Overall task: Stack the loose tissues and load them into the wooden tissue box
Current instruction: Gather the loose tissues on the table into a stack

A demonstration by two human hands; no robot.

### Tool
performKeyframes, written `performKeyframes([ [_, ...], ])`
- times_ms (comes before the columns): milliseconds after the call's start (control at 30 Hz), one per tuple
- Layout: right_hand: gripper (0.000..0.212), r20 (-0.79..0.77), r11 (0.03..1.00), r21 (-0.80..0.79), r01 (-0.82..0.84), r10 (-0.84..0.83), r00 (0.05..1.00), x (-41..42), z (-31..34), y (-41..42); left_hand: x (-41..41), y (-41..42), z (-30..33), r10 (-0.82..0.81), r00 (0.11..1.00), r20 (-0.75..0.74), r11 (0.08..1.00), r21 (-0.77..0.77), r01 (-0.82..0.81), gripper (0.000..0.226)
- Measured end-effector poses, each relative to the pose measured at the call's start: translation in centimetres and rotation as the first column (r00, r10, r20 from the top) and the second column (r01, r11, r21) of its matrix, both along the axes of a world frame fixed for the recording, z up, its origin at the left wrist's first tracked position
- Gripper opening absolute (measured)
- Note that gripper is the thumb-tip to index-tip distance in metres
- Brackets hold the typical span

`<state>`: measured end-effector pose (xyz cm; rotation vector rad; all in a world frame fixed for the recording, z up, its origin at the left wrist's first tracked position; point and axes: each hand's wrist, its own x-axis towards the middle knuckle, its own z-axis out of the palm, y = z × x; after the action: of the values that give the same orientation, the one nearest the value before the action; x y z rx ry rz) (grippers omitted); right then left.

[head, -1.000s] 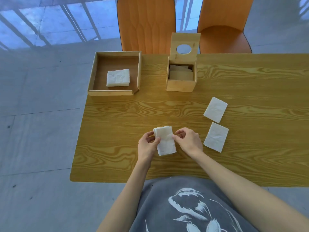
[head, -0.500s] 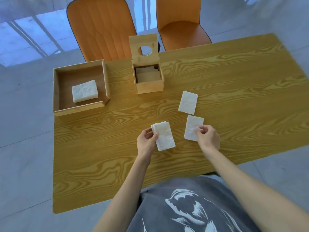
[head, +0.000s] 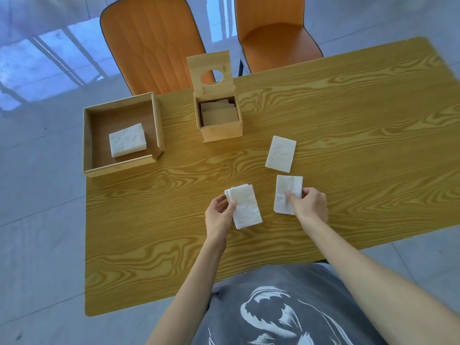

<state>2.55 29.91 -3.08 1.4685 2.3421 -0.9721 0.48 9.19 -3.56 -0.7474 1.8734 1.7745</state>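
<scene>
A small stack of white tissues (head: 245,206) lies on the table in front of me, and my left hand (head: 219,216) grips its left edge. To its right lies a single folded tissue (head: 286,192), pinched at its right side by my right hand (head: 310,204). Another loose tissue (head: 280,154) lies flat further back. The wooden tissue box (head: 221,129) stands behind them with its holed lid (head: 211,70) tipped up; inside I see flat tan pieces.
A shallow wooden tray (head: 156,125) at the back left holds a wad of tissues (head: 127,140). Two orange chairs (head: 154,43) stand behind the wooden table (head: 348,135). The table's left edge and near edge are close.
My right hand left the stack and moved right to the nearer loose tissue, closing on it. My left hand stayed on the stack. The view has shifted.
</scene>
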Motion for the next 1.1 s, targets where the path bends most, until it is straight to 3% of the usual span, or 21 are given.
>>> performKeyframes([
  [267, 0.033, -0.114, 0.979, 0.118, -0.166, 0.179, 0.977, 0.3, 0.1, 0.0, 0.0, 0.2, -0.3, 0.044, 0.999, 0.016, 0.999, 0.022, -0.045, 0.029],
  [533, 0.027, -0.242, 0.978, 0.093, -0.186, 0.203, 0.949, 0.7, -0.3, 0.1, 0.0, -0.1, -0.8, 0.068, 0.998, 0.009, 0.996, 0.053, -0.069, 0.027],
  [633, 0.023, -0.349, 0.979, -0.005, -0.205, 0.190, 0.918, 1.0, -0.3, -0.1, 0.1, -0.3, -0.9, 0.072, 0.997, -0.001, 0.994, 0.076, -0.072, 0.027],
  [800, 0.021, -0.453, 0.920, -0.324, -0.222, 0.055, 0.890, 0.9, 0.1, -0.4, 0.2, -0.5, -1.4, 0.076, 0.997, -0.005, 0.992, 0.097, -0.076, 0.029],
  [967, 0.020, -0.441, 0.811, -0.573, -0.121, -0.181, 0.879, 0.4, 0.5, -1.2, 0.1, -0.5, -1.8, 0.070, 0.998, -0.010, 0.992, 0.102, -0.068, 0.030],
  [1100, 0.030, -0.414, 0.759, -0.634, -0.147, -0.173, 0.894, 0.0, 0.3, -3.1, 0.1, -0.6, -1.9, 0.063, 0.998, -0.008, 0.993, 0.099, -0.061, 0.030],
])
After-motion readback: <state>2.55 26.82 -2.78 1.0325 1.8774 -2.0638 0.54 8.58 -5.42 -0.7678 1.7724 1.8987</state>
